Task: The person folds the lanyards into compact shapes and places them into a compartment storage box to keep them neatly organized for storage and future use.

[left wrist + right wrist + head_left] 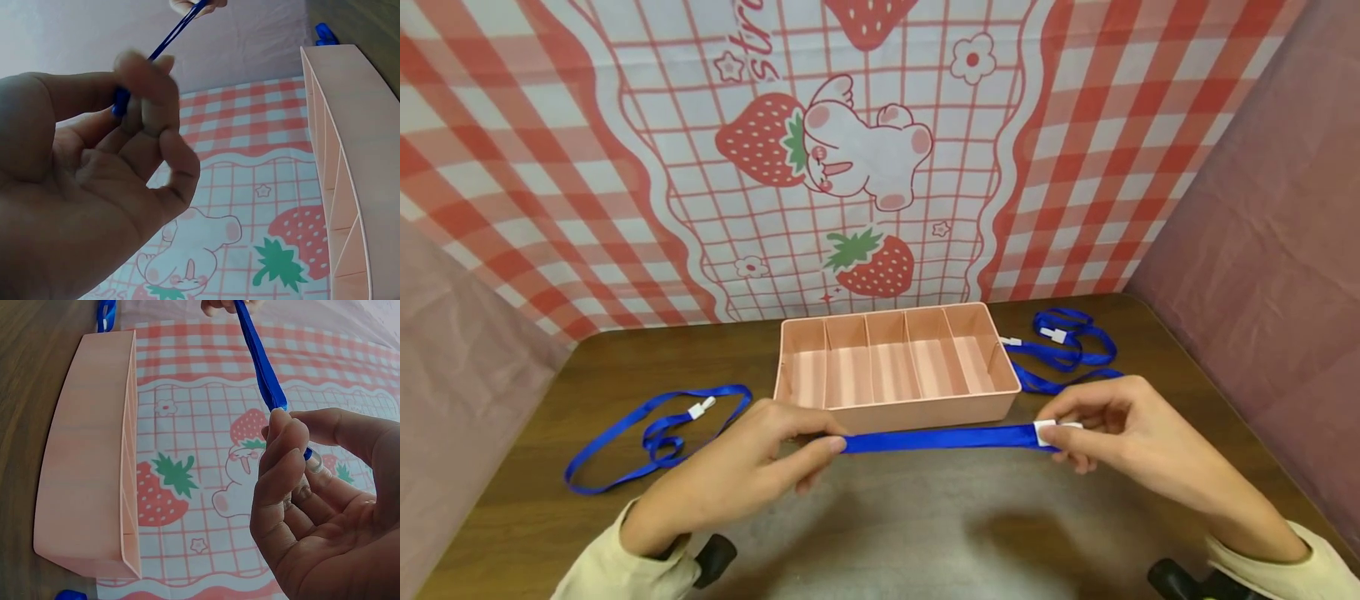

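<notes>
A blue lanyard (936, 438) is stretched level between my two hands, in front of the pink box. My left hand (752, 462) pinches its left end between thumb and fingers. At the other end, my right hand (1120, 433) pinches the lanyard by its white plastic clip (1045, 432). The strap runs in layers laid together, as the right wrist view shows with the blue band (259, 359) leaving the fingertips. In the left wrist view a bit of blue strap (120, 102) pokes out below the left thumb.
Behind the strap stands a pink box (895, 412) with several compartments. A looped blue lanyard (658, 400) with a white clip lies on the left of the brown table (535, 400). More blue lanyards (1063, 354) lie to the box's right. A strawberry-patterned cloth (880, 150) hangs behind.
</notes>
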Available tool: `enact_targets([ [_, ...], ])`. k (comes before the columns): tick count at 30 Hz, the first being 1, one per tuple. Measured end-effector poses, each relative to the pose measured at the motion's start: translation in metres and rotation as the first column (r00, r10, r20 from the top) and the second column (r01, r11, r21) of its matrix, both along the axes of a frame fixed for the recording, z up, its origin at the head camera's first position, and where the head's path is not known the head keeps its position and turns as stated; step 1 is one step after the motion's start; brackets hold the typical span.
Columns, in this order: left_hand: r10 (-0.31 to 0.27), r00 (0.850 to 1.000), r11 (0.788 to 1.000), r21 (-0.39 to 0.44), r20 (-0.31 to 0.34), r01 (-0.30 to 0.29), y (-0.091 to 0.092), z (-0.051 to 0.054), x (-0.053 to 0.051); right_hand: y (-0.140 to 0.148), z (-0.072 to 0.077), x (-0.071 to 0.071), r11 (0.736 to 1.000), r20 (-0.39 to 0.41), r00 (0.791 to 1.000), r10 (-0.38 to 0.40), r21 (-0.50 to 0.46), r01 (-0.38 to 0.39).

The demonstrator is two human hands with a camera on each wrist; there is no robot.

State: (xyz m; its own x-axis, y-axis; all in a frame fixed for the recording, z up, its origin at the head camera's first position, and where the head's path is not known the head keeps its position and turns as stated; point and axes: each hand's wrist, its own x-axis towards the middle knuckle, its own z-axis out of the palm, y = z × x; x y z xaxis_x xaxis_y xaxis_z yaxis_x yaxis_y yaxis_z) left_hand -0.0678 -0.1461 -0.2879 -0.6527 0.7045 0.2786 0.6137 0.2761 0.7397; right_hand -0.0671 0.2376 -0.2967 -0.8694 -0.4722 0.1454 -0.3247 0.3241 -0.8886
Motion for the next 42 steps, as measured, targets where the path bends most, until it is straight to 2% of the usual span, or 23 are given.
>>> enact_targets([
  [4, -0.051, 0.997, 0.999, 0.001, 0.059, 0.051, -0.001, 0.000, -0.001, 0.000, -0.003, -0.002, 1.000, 0.001, 1.000, -0.009, 0.012, 0.009],
  [7, -0.153, 0.982, 0.987, 0.059, 0.112, 0.147, -0.002, 0.000, -0.001, 0.000, -0.005, -0.004, 1.000, -0.006, 1.000, -0.004, 0.014, 0.004],
  [9, -0.253, 0.953, 0.965, 0.119, 0.165, 0.235, -0.004, 0.000, -0.001, -0.002, -0.007, -0.005, 1.000, -0.002, 1.000, 0.003, 0.012, -0.003],
  [11, -0.363, 0.910, 0.926, 0.186, 0.199, 0.329, -0.005, 0.000, 0.000, -0.003, -0.008, -0.006, 1.000, 0.008, 1.000, 0.020, 0.010, -0.020],
  [15, -0.513, 0.823, 0.851, 0.271, 0.242, 0.451, -0.007, 0.003, 0.002, -0.009, -0.012, -0.006, 0.998, 0.050, 0.997, 0.065, 0.014, -0.066],
  [16, -0.540, 0.808, 0.834, 0.282, 0.236, 0.475, -0.007, 0.004, 0.003, -0.010, -0.013, -0.006, 0.997, 0.056, 0.995, 0.080, 0.016, -0.081],
  [18, -0.576, 0.790, 0.808, 0.291, 0.209, 0.512, -0.005, 0.005, 0.005, -0.013, -0.015, -0.006, 0.994, 0.064, 0.992, 0.105, 0.019, -0.106],
  [20, -0.582, 0.790, 0.803, 0.291, 0.194, 0.520, -0.004, 0.007, 0.006, -0.015, -0.017, -0.007, 0.992, 0.063, 0.990, 0.126, 0.020, -0.127],
  [21, -0.573, 0.804, 0.807, 0.277, 0.159, 0.521, -0.003, 0.007, 0.006, -0.015, -0.018, -0.007, 0.991, 0.063, 0.989, 0.132, 0.019, -0.134],
  [22, -0.556, 0.824, 0.817, 0.259, 0.110, 0.516, -0.003, 0.008, 0.006, -0.016, -0.018, -0.007, 0.990, 0.063, 0.989, 0.137, 0.017, -0.138],
  [23, -0.543, 0.837, 0.822, 0.248, 0.071, 0.512, -0.002, 0.008, 0.006, -0.016, -0.019, -0.008, 0.990, 0.064, 0.988, 0.140, 0.015, -0.141],
  [25, -0.517, 0.856, 0.830, 0.233, -0.017, 0.506, 0.000, 0.009, 0.005, -0.018, -0.020, -0.008, 0.989, 0.067, 0.987, 0.149, 0.013, -0.150],
  [26, -0.508, 0.859, 0.831, 0.227, -0.062, 0.507, 0.001, 0.010, 0.005, -0.018, -0.021, -0.008, 0.988, 0.069, 0.985, 0.156, 0.013, -0.157],
  [27, -0.505, 0.856, 0.827, 0.222, -0.108, 0.516, 0.002, 0.011, 0.004, -0.019, -0.021, -0.008, 0.987, 0.075, 0.984, 0.160, 0.014, -0.162],
  [28, -0.516, 0.847, 0.816, 0.227, -0.126, 0.531, 0.002, 0.012, 0.004, -0.020, -0.021, -0.007, 0.986, 0.081, 0.983, 0.167, 0.014, -0.169],
  [32, -0.592, 0.799, 0.760, 0.253, -0.110, 0.598, 0.004, 0.016, 0.004, -0.022, -0.021, -0.007, 0.981, 0.103, 0.976, 0.193, 0.014, -0.196],
  [33, -0.602, 0.792, 0.753, 0.258, -0.101, 0.605, 0.005, 0.016, 0.004, -0.021, -0.021, -0.007, 0.980, 0.108, 0.974, 0.197, 0.015, -0.200],
  [34, -0.601, 0.794, 0.754, 0.263, -0.093, 0.602, 0.005, 0.016, 0.004, -0.021, -0.021, -0.007, 0.979, 0.111, 0.973, 0.202, 0.014, -0.205],
  [36, -0.578, 0.811, 0.771, 0.263, -0.092, 0.580, 0.005, 0.014, 0.004, -0.019, -0.021, -0.007, 0.976, 0.113, 0.970, 0.214, 0.005, -0.216],
  [39, -0.518, 0.850, 0.817, 0.240, -0.095, 0.525, 0.005, 0.010, 0.003, -0.014, -0.020, -0.008, 0.968, 0.116, 0.961, 0.249, -0.022, -0.249],
  [42, -0.468, 0.880, 0.858, 0.193, -0.087, 0.475, 0.005, 0.006, 0.003, -0.010, -0.020, -0.008, 0.956, 0.112, 0.950, 0.293, -0.054, -0.289],
])
